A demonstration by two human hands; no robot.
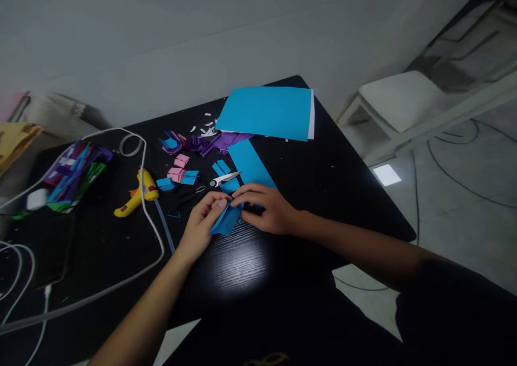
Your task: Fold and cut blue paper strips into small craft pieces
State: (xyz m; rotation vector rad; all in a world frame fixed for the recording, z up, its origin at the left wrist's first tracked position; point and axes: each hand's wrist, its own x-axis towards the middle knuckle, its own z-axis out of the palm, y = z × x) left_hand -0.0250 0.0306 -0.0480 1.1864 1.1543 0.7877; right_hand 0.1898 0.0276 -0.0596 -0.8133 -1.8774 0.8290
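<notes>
A left hand (pixel 207 219) and a right hand (pixel 267 207) hold a folded blue paper (pixel 226 220) at the center of the frame, the left grip closed on its edge, the right fingers at its upper side. Scissors (pixel 220 181) lie just beyond on a black surface (pixel 323 210), a yellow glue gun (pixel 139 194) to the left.
</notes>
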